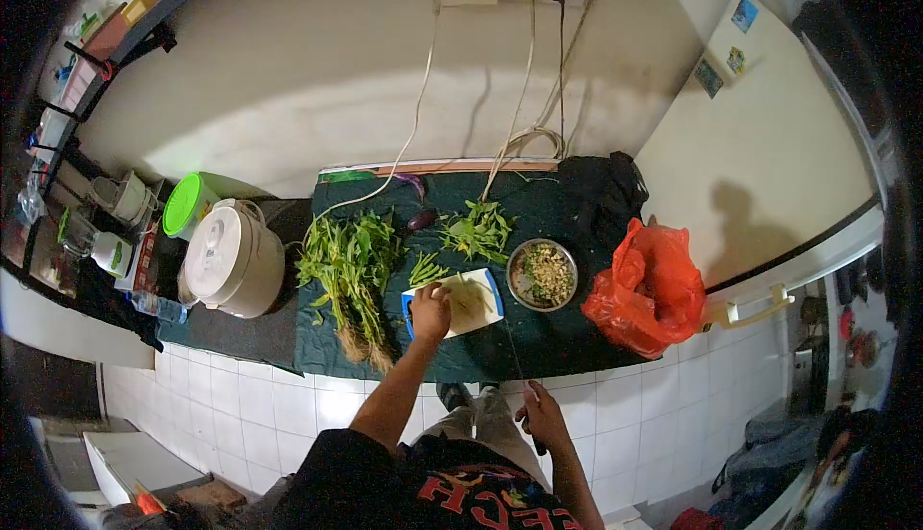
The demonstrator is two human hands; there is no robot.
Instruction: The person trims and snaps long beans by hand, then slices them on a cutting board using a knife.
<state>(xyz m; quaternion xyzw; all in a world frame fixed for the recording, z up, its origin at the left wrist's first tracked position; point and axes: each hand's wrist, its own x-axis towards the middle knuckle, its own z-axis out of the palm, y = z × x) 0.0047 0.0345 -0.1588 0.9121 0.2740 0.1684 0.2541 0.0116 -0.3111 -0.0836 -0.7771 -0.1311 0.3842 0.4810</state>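
My left hand [430,312] is over the left part of a white cutting board [476,311] with blue ends. Its fingers are bent and close together; whatever they may hold is hidden. Behind the board's far left corner lies a small pile of cut green pieces, like long beans [426,268]. My right hand [544,418] is closed around the dark handle of a knife [513,347], in front of the table edge. The thin blade points away from me, toward the board's right side. To the right of the board stands a metal bowl [511,282] of chopped vegetables.
Leafy greens with roots [351,270] lie on the left. Behind the board are a smaller leafy bunch [478,232] and a dark purple eggplant [421,219]. A red plastic bag [635,309] stands at the right, a rice cooker [236,259] at the far left. Cables hang over the table.
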